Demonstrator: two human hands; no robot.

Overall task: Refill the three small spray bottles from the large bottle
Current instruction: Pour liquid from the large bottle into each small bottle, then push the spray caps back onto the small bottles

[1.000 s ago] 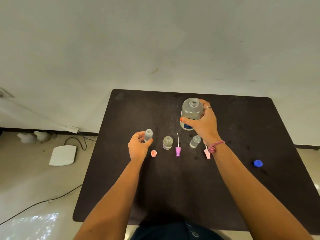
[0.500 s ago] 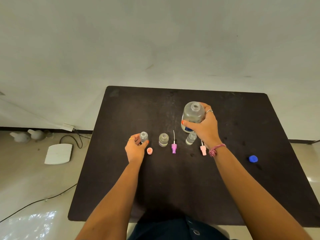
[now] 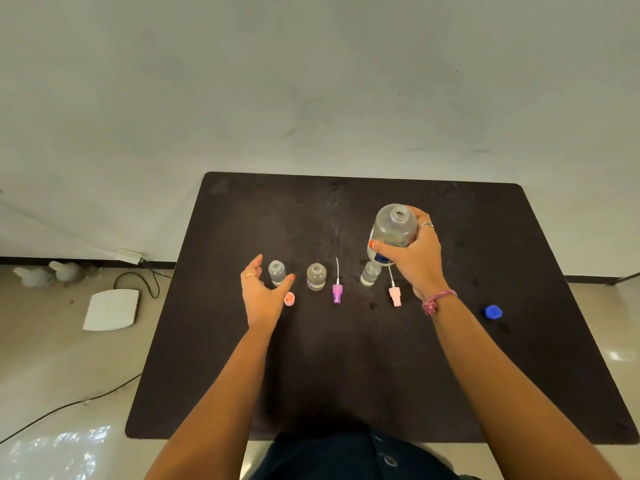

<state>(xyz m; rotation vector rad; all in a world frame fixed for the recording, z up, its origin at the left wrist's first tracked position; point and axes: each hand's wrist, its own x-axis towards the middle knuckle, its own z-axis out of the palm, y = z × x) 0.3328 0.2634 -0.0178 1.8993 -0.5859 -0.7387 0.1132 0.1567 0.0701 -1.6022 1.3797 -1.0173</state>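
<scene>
My right hand (image 3: 417, 261) grips the upright big bottle (image 3: 393, 233); my left hand (image 3: 263, 294) is spread, fingers apart around the leftmost small bottle (image 3: 277, 273), which stands upright between thumb and fingers, nearest that hand.

One head-worn view looks forward and down over the dark table (image 3: 346, 358) from close above.
</scene>
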